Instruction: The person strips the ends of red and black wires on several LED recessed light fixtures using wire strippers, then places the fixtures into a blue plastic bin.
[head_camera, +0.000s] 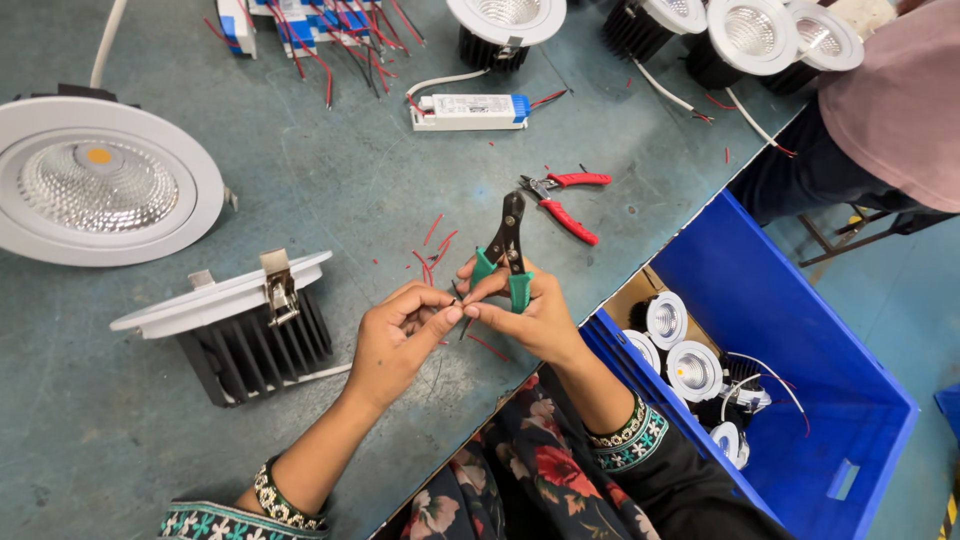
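On the scuffed grey workbench (330, 190), her right hand (530, 315) is gripping green-handled wire strippers (505, 250) while her left hand (395, 345) is pinching a thin wire (452, 318).

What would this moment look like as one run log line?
left hand: pinches thin wire | right hand: holds green-handled wire stripper, fingertips meet left | beside: downlight, red-handled pliers, blue crate

Two bare hands, the left hand (395, 340) and the right hand (530, 315), without rings or gloves. Behind each wrist sits a dark sleeve ending in an embroidered cuff (625, 440) patterned in teal, white and black. Below the hands, a dark garment (520, 480) printed with red and pink flowers drapes across the lap.
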